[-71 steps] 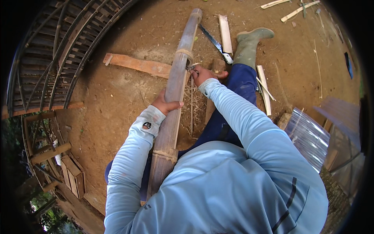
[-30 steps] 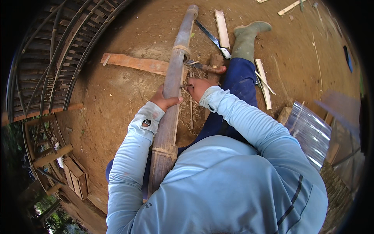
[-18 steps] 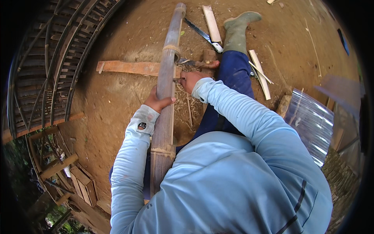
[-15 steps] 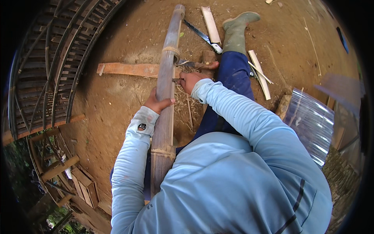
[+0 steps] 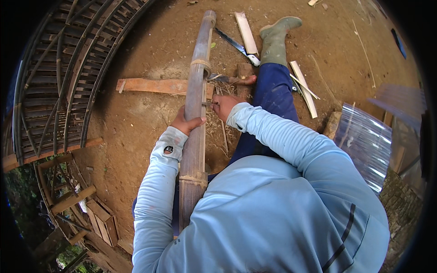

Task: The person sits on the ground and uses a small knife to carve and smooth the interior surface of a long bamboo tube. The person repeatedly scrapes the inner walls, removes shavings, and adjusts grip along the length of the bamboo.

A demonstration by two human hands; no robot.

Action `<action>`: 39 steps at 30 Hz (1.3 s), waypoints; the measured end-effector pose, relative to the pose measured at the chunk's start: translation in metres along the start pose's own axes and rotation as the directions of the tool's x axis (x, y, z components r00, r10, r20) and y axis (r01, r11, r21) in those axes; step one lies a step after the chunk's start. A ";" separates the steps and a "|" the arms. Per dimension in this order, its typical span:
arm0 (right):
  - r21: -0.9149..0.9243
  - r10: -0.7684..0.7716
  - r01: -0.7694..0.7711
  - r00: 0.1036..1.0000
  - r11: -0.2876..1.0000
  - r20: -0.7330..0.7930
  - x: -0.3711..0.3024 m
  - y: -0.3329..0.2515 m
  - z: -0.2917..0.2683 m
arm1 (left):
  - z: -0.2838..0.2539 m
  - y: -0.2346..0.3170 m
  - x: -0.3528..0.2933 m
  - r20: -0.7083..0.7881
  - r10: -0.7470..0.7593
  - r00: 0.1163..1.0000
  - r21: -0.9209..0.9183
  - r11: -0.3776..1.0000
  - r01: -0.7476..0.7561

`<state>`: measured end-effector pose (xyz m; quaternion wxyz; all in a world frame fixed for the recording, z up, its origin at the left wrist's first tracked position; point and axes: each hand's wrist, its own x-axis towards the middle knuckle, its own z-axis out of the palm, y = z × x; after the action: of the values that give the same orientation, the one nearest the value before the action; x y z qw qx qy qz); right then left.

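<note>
One dark slatted structure (image 5: 57, 86) is curving through the upper left, and below it a wooden crate (image 5: 103, 222) is sitting on bare brown soil (image 5: 125, 182). Next, a reddish-brown board (image 5: 152, 85) is lying flat on the ground, its right end running underneath the bamboo pole (image 5: 195, 139). The left hand (image 5: 185, 122) is grasping the pole from its left side, the thumb lying across the upper face and the fingers mostly hidden. The pole itself is stretching from beside the person's torso up toward the top of the view, leaning slightly right, its right side showing a pale edge. Against that edge the right hand (image 5: 226, 107) is pinching a small dark piece (image 5: 207, 104); its exact kind is too small to tell. Just above this hand, a knife (image 5: 242, 80) with a brown handle is lying across a wooden block (image 5: 245, 70). Higher up, a saw (image 5: 236, 46) with a white handle is resting beside a pale strip (image 5: 246, 32). Further right, a green boot (image 5: 274, 43) is showing below blue trousers (image 5: 274, 91), pale slats (image 5: 303, 88) are lying nearby, and a clear corrugated sheet (image 5: 365, 145) is standing out at far right.
</note>
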<state>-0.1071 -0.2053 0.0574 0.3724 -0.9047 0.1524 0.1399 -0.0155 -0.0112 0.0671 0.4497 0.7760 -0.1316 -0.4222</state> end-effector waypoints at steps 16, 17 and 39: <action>0.038 0.043 -0.040 0.995 0.998 -0.087 0.051 0.021 0.002 | 0.000 -0.004 0.001 -0.006 0.070 0.998 -0.079 0.994 -0.070; 0.036 0.041 -0.038 0.995 0.999 -0.087 0.052 0.022 0.001 | 0.000 -0.005 0.001 -0.011 0.065 0.998 -0.078 0.995 -0.066; 0.209 0.049 -0.006 0.978 0.978 -0.201 0.093 0.052 0.003 | -0.002 -0.009 0.007 0.032 0.073 0.997 -0.103 0.992 -0.069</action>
<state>-0.0422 -0.2545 -0.0115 0.4449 -0.8684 0.2162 0.0344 -0.0112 -0.0095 0.0562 0.5010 0.7391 -0.1453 -0.4261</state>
